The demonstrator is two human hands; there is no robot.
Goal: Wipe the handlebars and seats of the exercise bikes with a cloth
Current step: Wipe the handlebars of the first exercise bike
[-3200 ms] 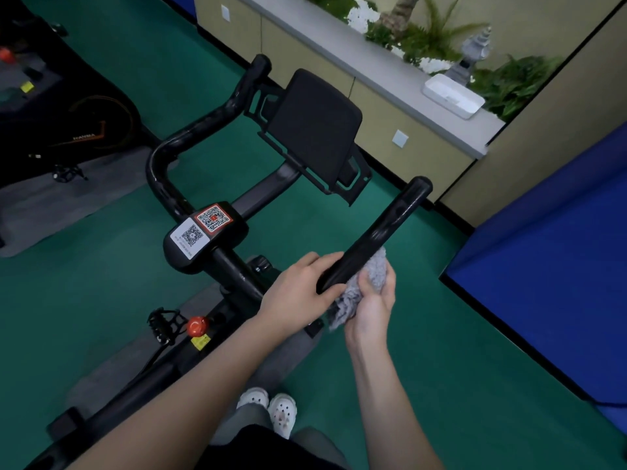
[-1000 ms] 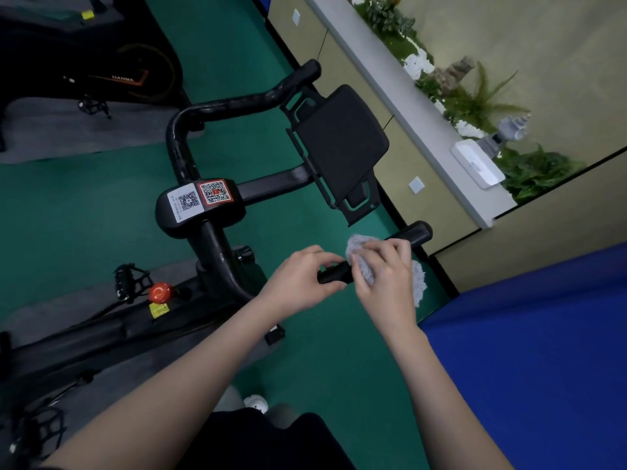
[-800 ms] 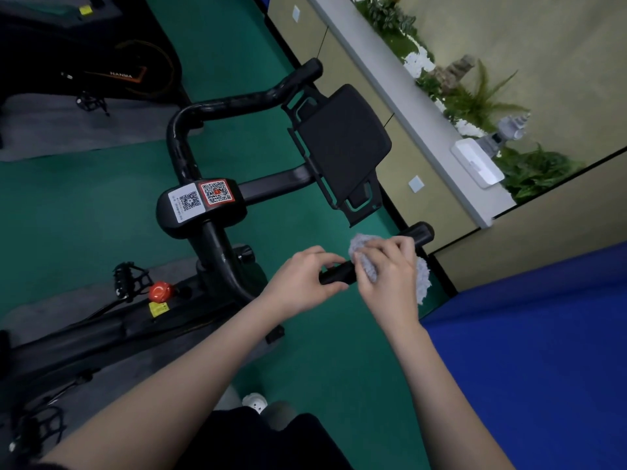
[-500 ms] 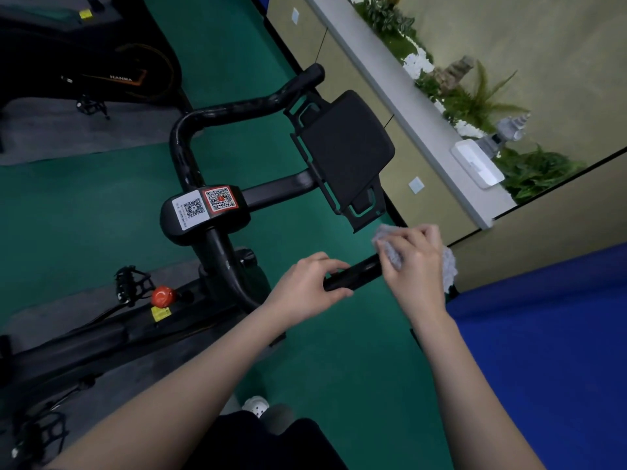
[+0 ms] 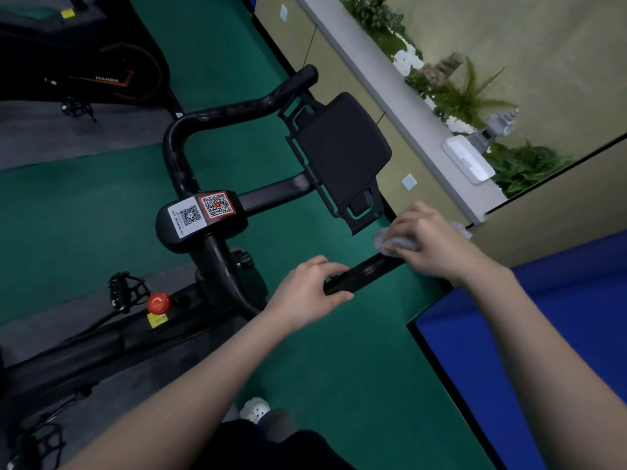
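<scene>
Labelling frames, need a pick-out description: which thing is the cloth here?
Start at the black exercise bike's handlebar, the bar nearest the camera, gripped low by the left hand. Follow it outward to the right hand at its far end. The cloth is the pale grey fuzzy wad bunched under those fingers, the only soft, light thing on the black bar.

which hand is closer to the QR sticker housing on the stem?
Left. The left hand grips the near handlebar just right of and below the QR sticker housing. The right hand holds the cloth at the bar's far end, farther away.
</scene>
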